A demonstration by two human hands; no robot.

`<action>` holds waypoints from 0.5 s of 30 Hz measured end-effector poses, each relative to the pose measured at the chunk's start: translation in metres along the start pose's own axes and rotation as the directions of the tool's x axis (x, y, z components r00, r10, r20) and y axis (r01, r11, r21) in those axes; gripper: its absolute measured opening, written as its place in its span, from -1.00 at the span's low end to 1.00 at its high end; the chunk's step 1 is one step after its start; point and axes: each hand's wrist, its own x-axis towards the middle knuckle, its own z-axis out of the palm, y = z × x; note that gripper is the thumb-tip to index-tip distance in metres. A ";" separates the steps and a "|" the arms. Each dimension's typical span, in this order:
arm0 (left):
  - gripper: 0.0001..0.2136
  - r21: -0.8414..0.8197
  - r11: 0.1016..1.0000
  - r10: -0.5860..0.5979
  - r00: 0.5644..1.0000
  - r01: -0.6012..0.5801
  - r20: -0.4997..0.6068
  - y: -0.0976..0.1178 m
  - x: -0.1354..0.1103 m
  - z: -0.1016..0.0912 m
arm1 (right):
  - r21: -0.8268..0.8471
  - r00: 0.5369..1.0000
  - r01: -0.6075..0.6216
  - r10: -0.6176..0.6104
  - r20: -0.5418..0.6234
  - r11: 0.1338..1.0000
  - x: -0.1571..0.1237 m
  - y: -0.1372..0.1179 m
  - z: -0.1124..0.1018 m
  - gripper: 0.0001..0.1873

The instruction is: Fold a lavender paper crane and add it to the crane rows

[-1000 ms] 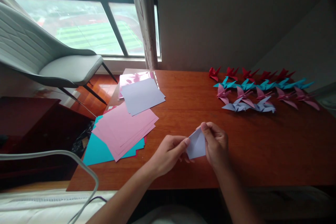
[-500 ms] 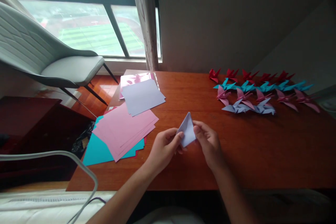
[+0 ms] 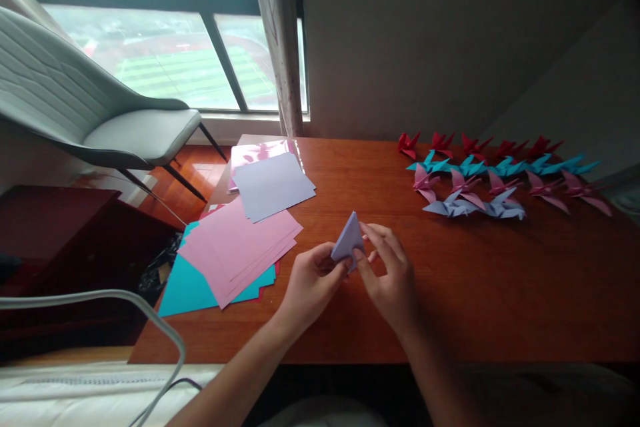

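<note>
Paper (image 3: 349,239), folded, pale lilac, one piece. Location: between both hands, over the desk (image 3: 500,293), tip uppermost, tilted. Left hand (image 3: 310,277): fingers closed on the lower left edge, thumb in front. Right hand (image 3: 393,280): thumb at the lower right of the near face; whether its fingers grip or merely touch is hard to tell, the far side being hidden. Handling, as judged: very light; stiffish along the folds, softer in any single flap; dry, little slip; easily creased, weakest at the tip. Best hold: light pinch low on the edges, clear of the tip. Nearby: pale paper birds (image 3: 453,205), beyond and rightward.
</note>
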 end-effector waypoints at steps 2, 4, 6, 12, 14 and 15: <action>-0.80 0.005 1.000 0.008 1.000 -0.008 -0.014 0.000 0.000 0.000 | -0.062 0.999 0.048 -0.048 0.002 0.997 -0.001 0.000 0.001 -0.54; -0.80 0.012 1.000 0.011 1.000 -0.011 -0.019 0.000 0.001 0.000 | -0.099 0.996 0.084 -0.083 0.016 0.992 -0.002 0.001 0.002 -0.53; -0.82 0.022 1.000 0.010 1.000 -0.009 -0.019 0.000 0.001 -0.001 | -0.101 0.995 0.098 -0.097 0.017 0.990 -0.003 0.000 0.001 -0.53; -0.86 0.053 0.999 -0.002 1.000 0.002 0.009 -0.003 0.001 -0.002 | 0.010 0.997 0.057 -0.057 -0.049 0.998 -0.001 -0.006 -0.004 -0.79; -0.87 0.056 0.998 -0.003 0.999 0.001 0.033 -0.004 0.001 -0.002 | 0.067 0.999 0.025 -0.022 -0.041 0.997 0.000 -0.007 -0.005 -0.86; -0.88 0.054 0.999 -0.004 0.999 0.001 0.044 -0.004 0.001 -0.002 | 0.088 0.999 0.009 -0.006 -0.036 0.996 0.001 -0.007 -0.006 -0.89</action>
